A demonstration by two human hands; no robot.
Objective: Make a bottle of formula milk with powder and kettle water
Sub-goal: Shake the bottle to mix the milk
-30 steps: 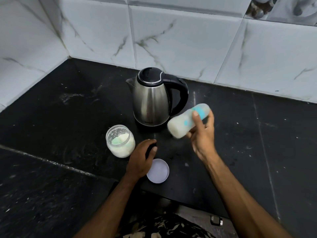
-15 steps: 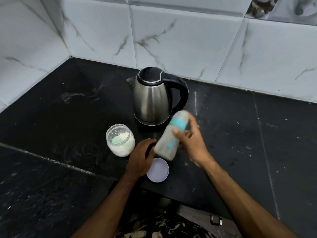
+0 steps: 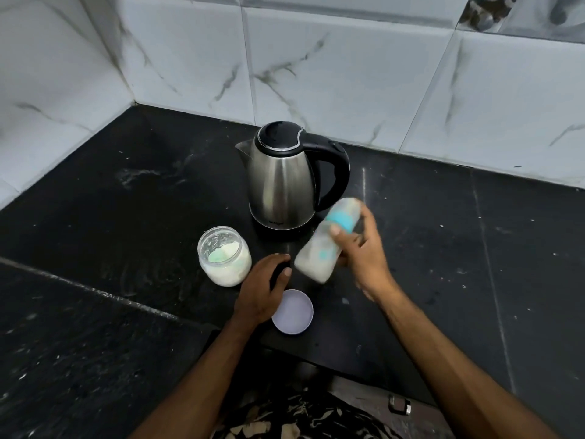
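Note:
My right hand (image 3: 364, 251) grips a baby bottle (image 3: 326, 245) with a teal collar and milky liquid inside. The bottle is tilted and motion-blurred, held in the air in front of the steel kettle (image 3: 281, 182). The kettle stands upright with its black lid down and its handle to the right. An open glass jar of white powder (image 3: 225, 255) sits to the left of the kettle. My left hand (image 3: 262, 289) rests palm down on the counter between the jar and a round white lid (image 3: 292, 311), fingers loosely curled, holding nothing that I can see.
The black stone counter (image 3: 474, 248) meets white marble-look wall tiles (image 3: 348, 74) at the back and left. Its front edge steps in near my body. A small dark metal object (image 3: 399, 404) lies below the counter edge at the lower right.
My right hand has swung the bottle back and forth: it lay nearly sideways a second ago, dropped low towards my left hand, and now sits tilted and a little higher. The left hand stayed put.

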